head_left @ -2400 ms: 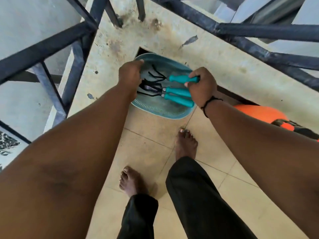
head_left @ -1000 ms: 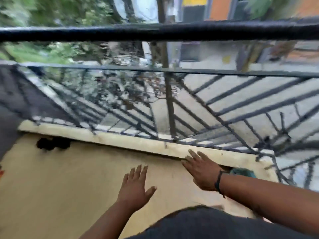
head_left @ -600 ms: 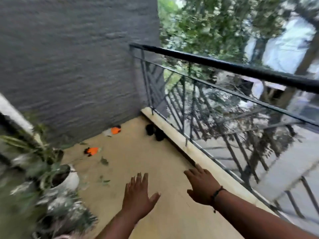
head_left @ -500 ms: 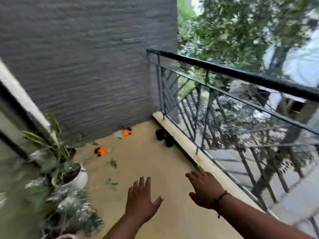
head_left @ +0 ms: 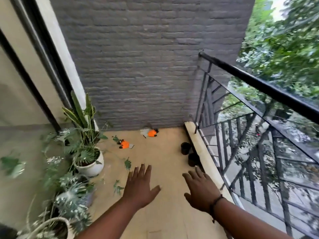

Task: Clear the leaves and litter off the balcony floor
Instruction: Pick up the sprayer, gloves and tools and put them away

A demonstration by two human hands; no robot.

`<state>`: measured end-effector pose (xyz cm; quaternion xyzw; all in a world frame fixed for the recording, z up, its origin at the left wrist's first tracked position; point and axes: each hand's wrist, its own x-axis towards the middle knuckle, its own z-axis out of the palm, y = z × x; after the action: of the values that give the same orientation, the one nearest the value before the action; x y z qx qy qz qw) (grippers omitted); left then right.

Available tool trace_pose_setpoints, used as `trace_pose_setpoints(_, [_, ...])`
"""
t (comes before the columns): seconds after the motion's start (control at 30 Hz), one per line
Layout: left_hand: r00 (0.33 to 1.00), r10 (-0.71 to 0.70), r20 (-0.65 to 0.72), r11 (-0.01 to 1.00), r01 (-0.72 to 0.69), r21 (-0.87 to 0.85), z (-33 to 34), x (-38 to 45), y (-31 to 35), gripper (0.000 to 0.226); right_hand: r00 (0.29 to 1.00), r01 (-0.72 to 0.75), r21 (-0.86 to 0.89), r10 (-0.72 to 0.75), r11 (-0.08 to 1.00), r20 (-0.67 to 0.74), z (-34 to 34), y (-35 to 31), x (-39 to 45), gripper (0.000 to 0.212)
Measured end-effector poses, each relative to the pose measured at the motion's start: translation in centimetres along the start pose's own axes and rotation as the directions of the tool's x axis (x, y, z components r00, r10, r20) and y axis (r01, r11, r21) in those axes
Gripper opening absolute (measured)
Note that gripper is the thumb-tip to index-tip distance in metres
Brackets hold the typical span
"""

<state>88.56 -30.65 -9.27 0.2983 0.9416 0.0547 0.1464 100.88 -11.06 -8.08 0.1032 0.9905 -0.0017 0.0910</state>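
Observation:
The tan balcony floor (head_left: 165,169) runs ahead to a grey brick wall. Green leaves lie on it: one (head_left: 127,163) just beyond my left hand, another (head_left: 117,187) to its left, and a small one (head_left: 115,138) farther off. Two orange pieces of litter lie near the wall, one (head_left: 124,144) to the left and one (head_left: 152,133) at the wall's foot. My left hand (head_left: 140,187) and my right hand (head_left: 201,191) hover palm down over the floor, fingers spread, holding nothing.
Potted plants line the left side, among them a white pot (head_left: 91,165) and a woven basket pot (head_left: 51,226). Two small black pots (head_left: 185,148) stand by the low kerb (head_left: 202,149) under the black metal railing (head_left: 259,87) on the right.
The view has swung from the teal basin of tools at my feet to the far end of the balcony. Both hands have let go of the basin and tools and are now spread open.

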Motion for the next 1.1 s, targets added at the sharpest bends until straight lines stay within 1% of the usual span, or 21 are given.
trace_pose_setpoints(0.13, [0.995,-0.093,0.026,0.995,0.093,-0.024,-1.0,2.2,-2.4,0.091,0.995,0.095,0.014,-0.095,0.995,0.028,-1.6,0.1,5.7,0.064])
trace_pose_setpoints(0.17, [0.993,-0.109,0.041,0.994,0.110,-0.017,-1.2,2.8,-3.2,0.099,0.993,0.112,0.022,-0.112,0.994,0.033,-2.0,-0.1,7.0,0.063])
trace_pose_setpoints(0.23, [0.987,-0.153,0.056,0.988,0.153,-0.005,-1.7,4.9,-5.2,0.123,0.989,0.140,0.023,-0.141,0.990,0.039,-2.3,-0.6,10.4,0.063])
trace_pose_setpoints(0.27, [0.984,-0.167,0.066,0.986,0.168,-0.003,-1.9,6.4,-6.3,0.130,0.988,0.147,0.017,-0.148,0.989,0.045,-2.4,-0.8,12.4,0.064])
trace_pose_setpoints(0.37, [0.981,-0.168,0.098,0.986,0.168,0.001,-2.8,11.0,-9.3,0.140,0.987,0.144,0.011,-0.144,0.990,0.077,-2.6,-1.2,17.5,0.065])
trace_pose_setpoints(0.4, [0.980,-0.165,0.111,0.986,0.167,-0.005,-3.2,12.5,-10.1,0.139,0.988,0.132,0.017,-0.133,0.991,0.085,-2.6,-1.3,18.9,0.066])
trace_pose_setpoints(0.43, [0.980,-0.157,0.121,0.987,0.159,-0.004,-3.8,14.5,-11.1,0.132,0.989,0.118,0.017,-0.119,0.993,0.086,-2.8,-1.3,20.9,0.066])
trace_pose_setpoints(0.5, [0.981,-0.123,0.150,0.992,0.119,0.036,-5.0,17.5,-12.4,0.102,0.989,0.100,-0.007,-0.099,0.995,0.107,-3.4,-1.4,23.8,0.065])
trace_pose_setpoints(0.53, [0.982,-0.106,0.154,0.994,0.101,0.043,-5.9,19.3,-13.3,0.094,0.991,0.083,-0.006,-0.082,0.997,0.109,-3.7,-1.6,25.8,0.065])
trace_pose_setpoints(0.6, [0.986,-0.076,0.149,0.996,0.067,0.063,-7.4,22.8,-14.8,0.091,0.994,0.050,0.008,-0.051,0.999,0.101,-4.3,-2.0,29.1,0.065])
trace_pose_setpoints(0.63, [0.987,-0.061,0.148,0.995,0.047,0.092,-8.0,24.3,-15.4,0.093,0.994,0.037,0.014,-0.038,0.999,0.100,-4.5,-2.2,30.4,0.065])
trace_pose_setpoints(0.67, [0.989,-0.050,0.142,0.994,0.035,0.106,-8.4,25.7,-16.0,0.105,0.995,0.024,0.018,-0.026,1.000,0.092,-4.7,-2.2,31.5,0.065])
trace_pose_setpoints(0.73, [0.991,-0.024,0.132,0.996,0.012,0.088,-9.3,28.3,-16.8,0.141,0.996,-0.008,0.034,0.005,0.999,0.089,-4.5,-2.1,34.0,0.064])
trace_pose_setpoints(0.77, [0.991,-0.017,0.136,0.997,0.006,0.083,-9.8,29.9,-17.2,0.150,0.996,-0.023,0.048,0.019,0.999,0.092,-4.4,-1.8,35.3,0.064])
trace_pose_setpoints(0.8, [0.990,-0.014,0.140,0.997,0.003,0.076,-10.0,31.1,-17.4,0.151,0.994,-0.028,0.057,0.022,0.998,0.103,-4.3,-1.5,36.3,0.064])
trace_pose_setpoints(0.9, [0.985,-0.015,0.171,0.997,0.002,0.074,-10.4,35.4,-17.4,0.146,0.991,-0.050,0.070,0.040,0.996,0.131,-4.4,0.2,39.8,0.062])
trace_pose_setpoints(0.93, [0.986,-0.023,0.167,0.997,0.009,0.079,-10.2,37.3,-17.4,0.138,0.990,-0.053,0.073,0.043,0.996,0.132,-4.3,1.1,41.5,0.062])
trace_pose_setpoints(1.0, [0.988,-0.047,0.145,0.993,0.031,0.111,-10.2,40.3,-17.4,0.106,0.988,-0.059,0.076,0.048,0.995,0.144,-4.4,2.6,44.6,0.063])
trace_pose_setpoints(1.03, [0.988,-0.058,0.141,0.993,0.043,0.109,-10.1,42.4,-17.4,0.097,0.988,-0.053,0.080,0.041,0.995,0.148,-4.3,3.7,46.9,0.063])
trace_pose_setpoints(1.07, [0.987,-0.067,0.144,0.992,0.050,0.114,-10.1,43.9,-17.4,0.094,0.987,-0.049,0.076,0.037,0.996,0.154,-4.2,4.5,48.8,0.063])
trace_pose_setpoints(1.1, [0.986,-0.079,0.148,0.991,0.061,0.122,-10.1,46.0,-17.5,0.096,0.988,-0.031,0.081,0.018,0.996,0.155,-4.1,5.5,51.4,0.063])
